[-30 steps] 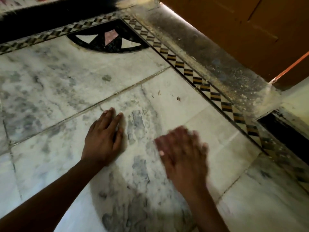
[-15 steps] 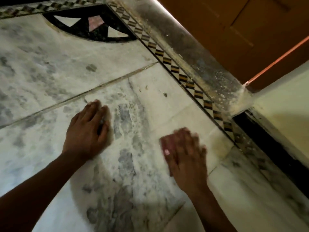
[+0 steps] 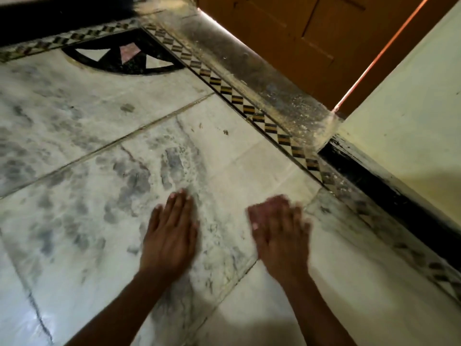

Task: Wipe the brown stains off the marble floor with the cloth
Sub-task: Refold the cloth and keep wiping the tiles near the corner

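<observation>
My right hand [image 3: 279,233] lies flat and motion-blurred on the white marble floor [image 3: 249,156], fingers straight. It presses a pinkish cloth [image 3: 257,213], of which only a small edge shows by the fingertips. My left hand [image 3: 172,233] rests palm down on the floor to its left, fingers straight and together, holding nothing. A few small brown stains [image 3: 225,132] and specks [image 3: 200,125] sit on the pale tile beyond both hands. Grey smudged patches [image 3: 172,158] cover the marble ahead of my left hand.
A checkered black-and-yellow border strip [image 3: 239,101] runs diagonally on the right, beside a dusty stone threshold [image 3: 262,78] and a brown wooden door [image 3: 299,33]. A cream wall [image 3: 399,108] with a black skirting [image 3: 386,191] stands at right. A black inlay fan [image 3: 124,58] lies far left.
Both hands have slid back toward me across the tile; the grey patch once beside my left hand now lies beyond its fingertips. My right hand stays blurred on the cloth.
</observation>
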`<move>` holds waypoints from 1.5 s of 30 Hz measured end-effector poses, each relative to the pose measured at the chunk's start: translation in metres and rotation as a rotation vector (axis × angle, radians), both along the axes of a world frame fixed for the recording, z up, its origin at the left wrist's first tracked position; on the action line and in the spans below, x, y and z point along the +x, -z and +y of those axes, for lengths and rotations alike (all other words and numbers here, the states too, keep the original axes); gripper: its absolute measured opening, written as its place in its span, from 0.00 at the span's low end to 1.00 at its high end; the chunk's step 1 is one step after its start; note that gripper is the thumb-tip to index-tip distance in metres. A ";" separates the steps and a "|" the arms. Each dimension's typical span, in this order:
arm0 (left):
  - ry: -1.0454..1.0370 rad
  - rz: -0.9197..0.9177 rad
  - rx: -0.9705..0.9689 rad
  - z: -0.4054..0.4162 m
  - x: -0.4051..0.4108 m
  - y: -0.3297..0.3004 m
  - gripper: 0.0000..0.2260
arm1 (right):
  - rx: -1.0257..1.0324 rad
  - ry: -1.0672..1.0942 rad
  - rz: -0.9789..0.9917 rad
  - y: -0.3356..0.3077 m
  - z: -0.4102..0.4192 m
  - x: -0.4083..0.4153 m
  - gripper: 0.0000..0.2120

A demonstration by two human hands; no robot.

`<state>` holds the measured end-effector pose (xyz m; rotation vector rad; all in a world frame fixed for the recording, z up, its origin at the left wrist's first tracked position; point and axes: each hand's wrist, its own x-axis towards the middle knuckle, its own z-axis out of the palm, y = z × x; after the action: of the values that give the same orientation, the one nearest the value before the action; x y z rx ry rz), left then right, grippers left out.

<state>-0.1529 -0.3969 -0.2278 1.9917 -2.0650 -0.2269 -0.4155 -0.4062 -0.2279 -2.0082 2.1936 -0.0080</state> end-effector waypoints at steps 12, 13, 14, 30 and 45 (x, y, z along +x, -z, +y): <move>-0.058 -0.045 -0.004 -0.002 -0.002 0.005 0.30 | -0.030 -0.402 -0.043 0.004 -0.023 0.017 0.36; -0.063 -0.043 -0.008 -0.003 -0.001 0.006 0.30 | -0.021 -0.392 -0.029 0.007 -0.016 0.000 0.36; -0.057 -0.042 -0.002 -0.004 0.001 0.009 0.30 | 0.015 -0.323 -0.017 0.010 -0.016 -0.019 0.38; -0.070 -0.064 0.001 -0.004 0.002 0.012 0.30 | -0.006 -0.272 -0.015 0.017 -0.013 -0.010 0.35; -0.073 -0.039 0.013 -0.002 -0.004 0.003 0.30 | -0.052 -0.404 0.002 0.014 0.018 -0.027 0.31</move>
<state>-0.1566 -0.3988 -0.2312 2.0899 -2.0146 -0.1889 -0.4427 -0.3884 -0.2419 -2.4407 1.7660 -0.0127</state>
